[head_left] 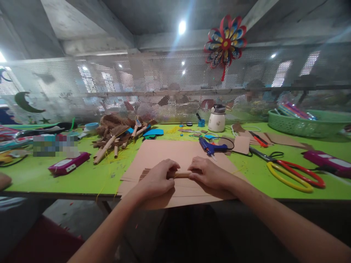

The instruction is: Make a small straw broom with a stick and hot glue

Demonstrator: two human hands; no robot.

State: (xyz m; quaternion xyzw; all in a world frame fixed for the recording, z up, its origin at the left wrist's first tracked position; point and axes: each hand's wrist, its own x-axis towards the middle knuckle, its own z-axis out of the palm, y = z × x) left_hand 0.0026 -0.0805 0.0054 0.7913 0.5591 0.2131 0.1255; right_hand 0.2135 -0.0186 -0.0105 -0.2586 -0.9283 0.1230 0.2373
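Observation:
Between my two hands lies a thin rolled tube of brown paper (182, 175), its left end cut into a fringe (144, 174). My left hand (161, 177) has its fingers curled over the tube near the fringed end. The fingers of my right hand (205, 171) pinch the tube's other end. Both hands rest low over large flat sheets of brown paper (170, 149) at the table's front edge. A blue glue gun (212, 147) lies on the sheets just beyond my right hand. My palms and part of the tube are hidden.
Finished fringed paper rolls (109, 140) are heaped at the left. Scissors with red and yellow handles (293, 175) lie at the right, near a red cutter (260, 139). Purple power strips (70, 163) sit on both sides. A white bottle (216, 119) and green basket (309, 122) stand behind.

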